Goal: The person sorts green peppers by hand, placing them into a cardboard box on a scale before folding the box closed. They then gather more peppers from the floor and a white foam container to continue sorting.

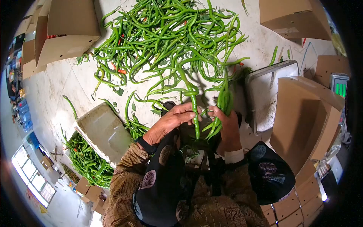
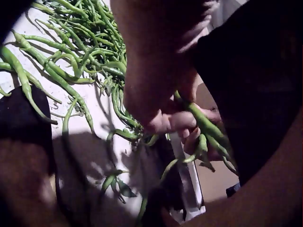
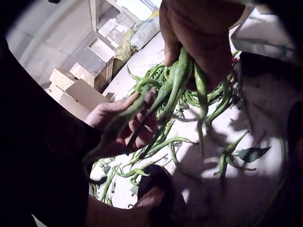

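Observation:
My left hand (image 1: 174, 120) pinches a long green chili pepper (image 1: 196, 123), which hangs down past the fingers. Close beside it, my right hand (image 1: 228, 130) grips a small bunch of green chili peppers (image 1: 224, 99), their ends sticking out above and below the fist. In the right wrist view the bunch (image 3: 179, 78) hangs from the right hand (image 3: 203, 40), with the left hand (image 3: 113, 120) right next to it. The left wrist view shows the left fingers (image 2: 173, 122) close to the held peppers (image 2: 208, 123). A big loose pile of green chili peppers (image 1: 162, 41) lies ahead on the floor.
A dirty white foam lid (image 1: 104, 126) leans over another heap of peppers (image 1: 89, 162) at left. On the right are a whitish tray (image 1: 270, 94), an open cardboard box (image 1: 298, 117) and a scale with a lit green display (image 1: 340, 89). More cardboard boxes (image 1: 70, 28) stand at the far left.

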### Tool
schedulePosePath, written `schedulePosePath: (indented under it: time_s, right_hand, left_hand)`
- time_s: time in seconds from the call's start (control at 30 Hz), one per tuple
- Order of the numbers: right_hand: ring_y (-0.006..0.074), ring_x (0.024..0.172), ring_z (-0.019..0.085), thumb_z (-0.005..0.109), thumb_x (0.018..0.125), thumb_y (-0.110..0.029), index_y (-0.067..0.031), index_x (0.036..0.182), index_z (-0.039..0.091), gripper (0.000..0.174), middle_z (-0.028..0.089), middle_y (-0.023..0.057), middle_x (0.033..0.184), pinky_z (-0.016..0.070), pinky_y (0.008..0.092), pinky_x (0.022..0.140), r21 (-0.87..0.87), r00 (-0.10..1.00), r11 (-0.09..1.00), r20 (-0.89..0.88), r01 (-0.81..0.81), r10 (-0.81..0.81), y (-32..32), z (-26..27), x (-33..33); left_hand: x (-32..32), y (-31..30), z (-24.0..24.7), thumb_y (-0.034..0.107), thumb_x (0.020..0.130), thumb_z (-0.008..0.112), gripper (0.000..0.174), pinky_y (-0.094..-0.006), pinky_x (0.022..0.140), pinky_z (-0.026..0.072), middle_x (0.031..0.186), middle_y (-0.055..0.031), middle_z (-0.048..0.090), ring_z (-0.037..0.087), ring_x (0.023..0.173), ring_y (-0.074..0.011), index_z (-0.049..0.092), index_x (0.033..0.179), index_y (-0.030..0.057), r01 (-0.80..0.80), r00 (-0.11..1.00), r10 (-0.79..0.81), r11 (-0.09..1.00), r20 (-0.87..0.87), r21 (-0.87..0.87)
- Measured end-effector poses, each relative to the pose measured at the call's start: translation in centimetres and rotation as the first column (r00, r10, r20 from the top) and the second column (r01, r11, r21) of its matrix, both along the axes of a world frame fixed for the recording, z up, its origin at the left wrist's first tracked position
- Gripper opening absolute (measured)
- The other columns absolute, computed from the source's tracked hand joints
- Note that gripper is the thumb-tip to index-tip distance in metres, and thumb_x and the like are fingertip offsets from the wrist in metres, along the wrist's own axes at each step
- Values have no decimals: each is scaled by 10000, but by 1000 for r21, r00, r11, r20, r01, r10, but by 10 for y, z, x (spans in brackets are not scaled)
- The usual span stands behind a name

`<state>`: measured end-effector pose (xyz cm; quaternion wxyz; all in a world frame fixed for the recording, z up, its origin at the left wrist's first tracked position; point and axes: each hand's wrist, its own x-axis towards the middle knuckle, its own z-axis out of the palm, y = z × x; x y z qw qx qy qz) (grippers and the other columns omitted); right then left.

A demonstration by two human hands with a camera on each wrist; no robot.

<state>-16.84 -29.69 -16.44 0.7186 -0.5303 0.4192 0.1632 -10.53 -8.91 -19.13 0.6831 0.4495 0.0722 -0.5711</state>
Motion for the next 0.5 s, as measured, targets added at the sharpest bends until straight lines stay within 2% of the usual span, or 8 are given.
schedulePosePath:
  time_s: [0.1,0.17,0.23,0.3,0.37,0.4,0.47,0.5]
  right_hand:
    - [155,745,616,658,890,-254,-20,1113,594,330,664,82,940,493,313,702,103,998,993,-15,59,-58,6,-1,7]
    - [175,770,631,643,901,-256,-11,1137,587,345,668,107,977,504,324,704,366,999,930,-35,25,-13,3,-10,9]
    - [184,779,634,646,898,-239,-13,1127,585,327,665,109,973,507,323,693,339,1000,941,3,17,-19,2,-19,11]
    - [194,788,637,648,895,-222,-15,1117,582,310,662,111,969,510,322,681,310,999,951,50,4,-21,1,-34,8]
    - [191,839,628,637,898,-170,-26,1188,549,335,654,123,994,517,331,736,512,985,859,130,28,-109,-2,-55,-2]
    - [189,864,624,631,900,-144,-32,1224,533,357,650,130,1006,521,336,764,604,974,797,164,27,-157,-5,-62,-5]
    - [193,875,624,661,862,-110,-20,1255,526,425,654,145,1045,519,310,752,451,984,892,154,13,-92,-12,-56,-2]
    - [195,883,623,664,856,-101,-12,1257,526,434,655,145,1055,515,302,749,228,934,964,354,-134,46,-18,-65,-8]
  left_hand:
    - [-4,-6,-8,197,975,559,279,-271,780,463,1044,-9,670,575,896,-115,591,1221,70,201,973,-196,979,119,-30]
    - [-9,-8,-17,183,965,565,279,-289,798,470,1067,-19,672,592,947,-135,579,1213,55,266,954,-259,964,154,-25]
    - [-16,-7,-30,152,943,576,313,-355,824,487,1117,-69,663,622,966,-223,554,1238,50,409,776,-392,909,494,79]
    - [-25,-3,-37,125,917,591,329,-384,831,488,1113,-115,654,627,966,-280,550,1234,45,410,684,-428,895,591,173]
    - [-28,-3,-33,59,838,630,335,-455,815,494,1021,-223,628,615,934,-409,558,1164,34,315,505,-416,904,756,287]
    - [-27,-2,-26,59,838,630,335,-455,815,494,1021,-223,628,615,934,-409,558,1164,34,314,507,-412,906,757,283]
    - [-18,4,-3,48,808,643,287,-478,772,495,943,-228,621,615,891,-420,558,1081,26,201,437,-589,801,679,564]
    - [-13,10,7,44,793,647,272,-475,708,498,900,-217,607,610,854,-420,556,1048,26,139,418,-582,800,698,583]
